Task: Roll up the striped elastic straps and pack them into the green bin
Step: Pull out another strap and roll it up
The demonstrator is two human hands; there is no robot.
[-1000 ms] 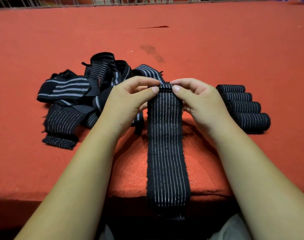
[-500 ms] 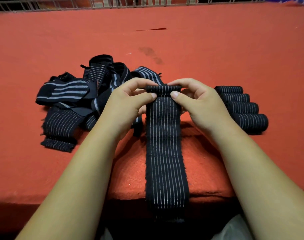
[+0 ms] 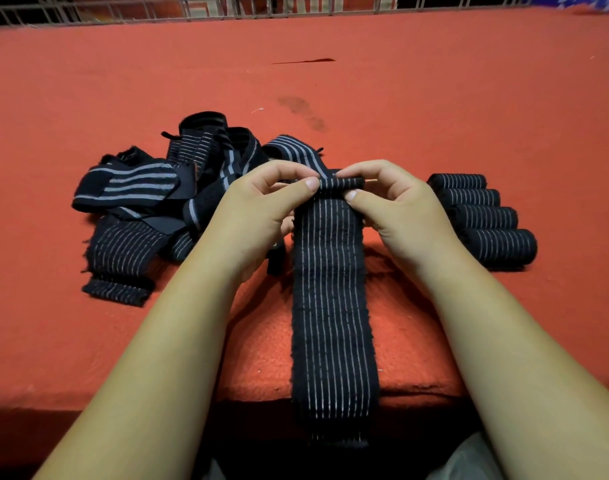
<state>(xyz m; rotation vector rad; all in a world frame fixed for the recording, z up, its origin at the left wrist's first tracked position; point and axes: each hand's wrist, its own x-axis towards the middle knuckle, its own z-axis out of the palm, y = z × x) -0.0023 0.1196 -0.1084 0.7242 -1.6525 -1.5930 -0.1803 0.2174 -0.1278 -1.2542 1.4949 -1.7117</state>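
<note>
A dark striped elastic strap [image 3: 332, 306] lies flat on the red table [image 3: 434, 98] and hangs over its near edge. Its far end is curled into a small roll [image 3: 341, 185]. My left hand [image 3: 258, 209] pinches the roll's left side between thumb and fingers. My right hand [image 3: 396, 209] pinches its right side the same way. A loose pile of unrolled straps [image 3: 150, 209] lies left of my hands. Several finished rolls [image 3: 483, 216] lie side by side to the right. No green bin is in view.
A metal railing [image 3: 296, 5] runs along the table's far edge. A dark stain [image 3: 303, 112] and a thin dark slit [image 3: 306, 61] mark the red cloth beyond the pile. The table's near edge [image 3: 123, 400] lies under my forearms.
The strap's far end has been turned over into a slightly thicker roll, and both hands have shifted their pinch on it. The pile and finished rolls have not moved.
</note>
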